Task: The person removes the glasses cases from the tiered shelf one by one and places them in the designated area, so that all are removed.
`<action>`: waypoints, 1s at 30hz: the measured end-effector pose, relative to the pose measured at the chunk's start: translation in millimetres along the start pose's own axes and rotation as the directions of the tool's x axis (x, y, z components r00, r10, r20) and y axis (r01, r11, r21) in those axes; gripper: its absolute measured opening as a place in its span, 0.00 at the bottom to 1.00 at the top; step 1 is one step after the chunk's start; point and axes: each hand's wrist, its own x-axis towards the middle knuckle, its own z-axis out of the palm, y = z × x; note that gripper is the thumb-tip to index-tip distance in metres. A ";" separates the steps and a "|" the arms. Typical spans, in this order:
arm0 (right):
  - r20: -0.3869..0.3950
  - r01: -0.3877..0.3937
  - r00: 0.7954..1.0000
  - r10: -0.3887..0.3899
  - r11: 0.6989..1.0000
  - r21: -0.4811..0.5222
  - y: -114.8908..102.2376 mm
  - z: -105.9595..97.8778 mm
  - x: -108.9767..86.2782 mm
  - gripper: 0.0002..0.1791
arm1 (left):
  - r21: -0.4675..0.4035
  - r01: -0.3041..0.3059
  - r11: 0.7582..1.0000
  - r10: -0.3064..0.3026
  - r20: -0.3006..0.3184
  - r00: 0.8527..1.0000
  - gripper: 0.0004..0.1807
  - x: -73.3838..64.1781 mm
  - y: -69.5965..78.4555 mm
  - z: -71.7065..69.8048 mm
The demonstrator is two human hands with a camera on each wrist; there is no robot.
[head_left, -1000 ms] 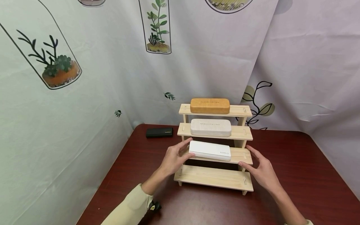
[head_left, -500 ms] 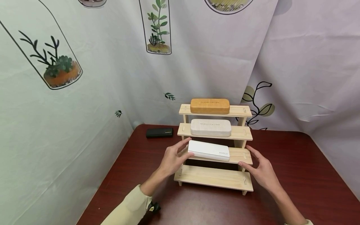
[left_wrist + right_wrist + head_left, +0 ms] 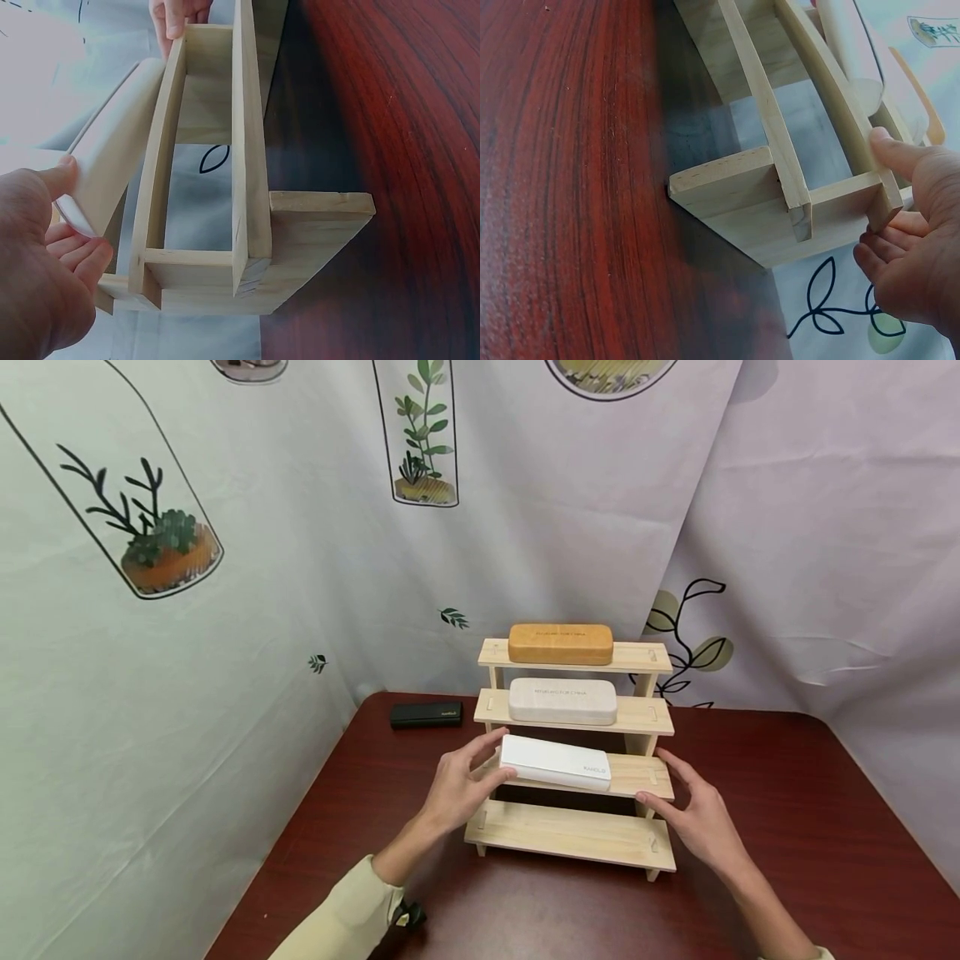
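Note:
A four-step display stand of pale wood is on the table. On its second step from the bottom is a white glasses case, turned slightly askew. My left hand pinches the case's left end; in the left wrist view, thumb and curled fingers lie on either side of that end. With my right hand I grip the right end of the same step. Its thumb presses the front edge in the right wrist view, while the fingers curl round behind the board.
A cream glasses case sits on the step above, and a tan one on the top step. To the left at the back lies a black case on the dark red table. Printed cloth hangs behind.
The white glasses case has shifted slightly left along its step with my left hand. My right hand has kept its place on the stand.

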 end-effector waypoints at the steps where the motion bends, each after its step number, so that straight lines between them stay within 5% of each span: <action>1: 0.000 -0.001 1.000 0.001 1.000 -0.001 0.0 0.0 -0.2 0.45 | -0.001 -0.004 1.000 0.004 -0.001 1.000 0.33 0.0 0.3 -0.2; 19: -0.001 -0.016 1.000 0.016 1.000 -0.007 -0.2 -0.3 -0.8 0.45 | 0.044 -0.010 0.999 0.011 -0.015 1.000 0.34 -3.7 8.8 -5.5; 30: 0.003 -0.017 1.000 0.017 1.000 -0.001 0.3 0.1 -0.8 0.46 | -0.009 -0.067 0.998 0.067 -0.026 0.997 0.34 -4.4 10.9 -8.0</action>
